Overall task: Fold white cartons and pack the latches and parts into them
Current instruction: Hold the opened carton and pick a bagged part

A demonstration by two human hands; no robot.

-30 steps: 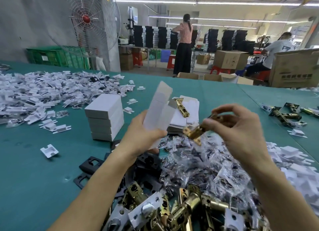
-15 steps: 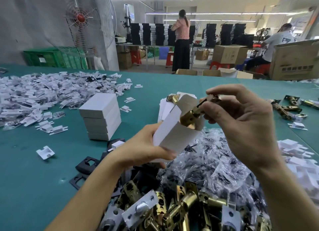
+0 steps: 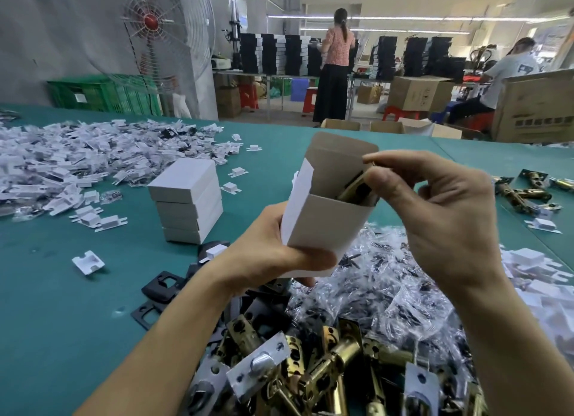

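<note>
We read no legible text. Dark print on large brown cardboard box (image 3: 534, 105) at far right and on seated person's white T-shirt (image 3: 512, 71): too blurred.

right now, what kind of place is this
Most likely a hardware factory's packing floor: loose brass latches heaped on a long green table, stacks of black boxes on benches behind, and brown shipping cartons.

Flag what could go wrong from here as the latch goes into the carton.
1. The brass latch enters tilted, so it may catch on the rim of the carton or on its open top flap.
2. The left hand grips only the lower end, so a push from the right hand could tip or dent it.
3. The bottom closure is hidden. If untucked, the latch could drop through.
</note>
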